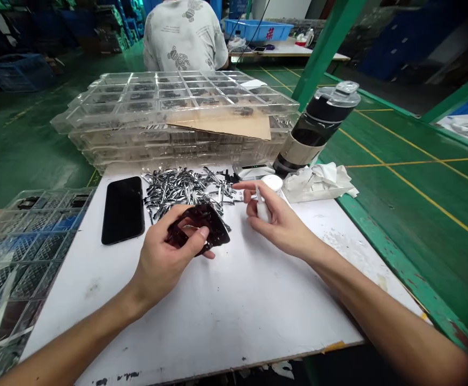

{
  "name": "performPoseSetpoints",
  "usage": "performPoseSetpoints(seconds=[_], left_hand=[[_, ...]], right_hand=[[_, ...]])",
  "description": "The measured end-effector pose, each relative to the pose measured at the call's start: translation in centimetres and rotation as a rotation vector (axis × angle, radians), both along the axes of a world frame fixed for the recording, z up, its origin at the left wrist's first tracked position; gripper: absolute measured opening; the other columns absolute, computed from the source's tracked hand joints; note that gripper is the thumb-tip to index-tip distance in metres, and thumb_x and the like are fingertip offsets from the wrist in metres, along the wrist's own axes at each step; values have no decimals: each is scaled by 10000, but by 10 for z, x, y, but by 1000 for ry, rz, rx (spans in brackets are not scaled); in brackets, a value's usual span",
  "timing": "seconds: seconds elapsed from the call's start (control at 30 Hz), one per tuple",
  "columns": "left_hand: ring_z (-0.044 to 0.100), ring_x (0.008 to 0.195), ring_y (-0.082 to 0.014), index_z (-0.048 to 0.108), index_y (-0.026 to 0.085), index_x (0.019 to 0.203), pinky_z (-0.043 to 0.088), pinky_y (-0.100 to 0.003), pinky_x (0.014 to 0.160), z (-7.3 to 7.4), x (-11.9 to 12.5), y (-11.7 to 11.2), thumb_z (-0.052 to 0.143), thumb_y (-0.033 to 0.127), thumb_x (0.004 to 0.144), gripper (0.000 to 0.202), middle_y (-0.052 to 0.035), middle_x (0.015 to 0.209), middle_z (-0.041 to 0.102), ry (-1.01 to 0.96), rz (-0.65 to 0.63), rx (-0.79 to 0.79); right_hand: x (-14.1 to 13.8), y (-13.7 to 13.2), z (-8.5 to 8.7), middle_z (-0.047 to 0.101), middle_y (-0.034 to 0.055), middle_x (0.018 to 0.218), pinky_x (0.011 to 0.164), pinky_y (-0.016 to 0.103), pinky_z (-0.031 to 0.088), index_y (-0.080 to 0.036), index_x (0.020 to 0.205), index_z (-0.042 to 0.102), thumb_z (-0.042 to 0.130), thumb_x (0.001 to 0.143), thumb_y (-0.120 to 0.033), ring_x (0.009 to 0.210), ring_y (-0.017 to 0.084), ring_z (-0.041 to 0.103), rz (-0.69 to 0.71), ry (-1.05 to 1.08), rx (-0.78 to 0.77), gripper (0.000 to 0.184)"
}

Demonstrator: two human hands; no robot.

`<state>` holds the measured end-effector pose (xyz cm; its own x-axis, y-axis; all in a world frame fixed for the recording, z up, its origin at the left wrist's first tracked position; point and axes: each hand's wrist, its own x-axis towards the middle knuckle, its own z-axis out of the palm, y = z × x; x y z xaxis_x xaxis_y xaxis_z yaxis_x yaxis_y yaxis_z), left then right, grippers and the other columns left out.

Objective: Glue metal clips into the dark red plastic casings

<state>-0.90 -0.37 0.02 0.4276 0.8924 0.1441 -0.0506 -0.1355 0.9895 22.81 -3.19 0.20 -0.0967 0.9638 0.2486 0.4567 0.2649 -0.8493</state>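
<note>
My left hand (165, 257) is closed around a dark, glossy flat piece (201, 228) held just above the white table (217, 316), thumb pressed on its near edge. My right hand (276, 217) sits to its right, fingers curled round a small white object (262, 210) with the index finger stretched toward the pile. A heap of shiny metal clips (185, 187) lies just beyond both hands. A small white round lid or pot (273, 182) stands behind my right hand.
A black phone (123, 209) lies left of the pile. Stacked clear compartment trays (169, 112) with a cardboard sheet fill the back; another clear tray (20, 252) sits at left. A dark bottle (318, 126) and crumpled white cloth (322, 179) stand at right. A person sits beyond.
</note>
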Motion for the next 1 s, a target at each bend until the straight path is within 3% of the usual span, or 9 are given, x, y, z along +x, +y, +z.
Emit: performPoseSetpoints(seconds=[0.13,0.23,0.3,0.43,0.57,0.67,0.77,0.87,1.0], left_hand=[[748,744,-231,592,193,1031,624,-295,509,1,8,0,674,281,918,166,-8,827,697,-50,-140,-372],[763,738,-244,561,188,1051,591,-270,495,-1,9,1,653,274,927,177,-31,832,734,-55,-167,-452],[767,742,-244,561,191,1035,576,-248,488,-4,9,2,652,266,929,159,-23,804,726,-40,-179,-461],[769,728,-241,548,205,1043,571,-240,488,-6,9,1,656,253,924,167,-5,774,704,-8,-193,-504],[771,705,-237,524,231,1059,610,-282,556,-5,10,0,662,247,910,204,13,738,702,20,-202,-536],[769,702,-227,522,238,1039,612,-279,564,-4,11,1,657,239,906,190,15,748,705,29,-207,-540],[757,666,-214,527,237,1033,604,-272,534,-4,10,2,650,252,909,175,8,758,714,53,-236,-565],[755,649,-218,532,235,1020,599,-270,517,-4,9,2,645,278,912,162,17,715,696,69,-272,-601],[763,672,-246,532,226,1011,612,-303,542,-3,8,0,655,271,903,170,16,701,689,102,-284,-619]], right_hand=[[14,1,0,449,106,1272,1039,470,429,-349,1540,370,379,898,5,1170,251,492,4,-489,298,733],[24,-2,4,474,113,1300,926,424,499,-387,1594,243,383,986,-89,1062,239,562,-53,-661,268,692],[29,-4,6,581,103,1164,794,372,515,-353,1602,237,451,1010,-173,889,225,604,-97,-705,265,655],[32,-8,8,640,64,921,770,362,513,-222,1524,375,560,920,-138,772,225,616,-178,-597,324,638],[28,-7,8,537,143,1216,988,454,482,-197,1487,397,460,811,-2,1119,293,562,-60,-563,342,706],[25,-6,6,448,126,1271,1029,473,474,-286,1531,381,393,888,7,1189,278,509,-17,-569,317,707],[23,-7,4,419,93,1241,914,403,559,-365,1524,412,399,989,-80,968,190,588,-17,-448,264,606],[17,-9,6,505,82,1165,721,330,583,-332,1385,598,530,1012,-220,759,139,598,-28,-282,213,395],[6,-11,12,665,69,1012,687,308,560,-248,1074,735,787,857,-277,931,227,635,-126,51,234,225]])
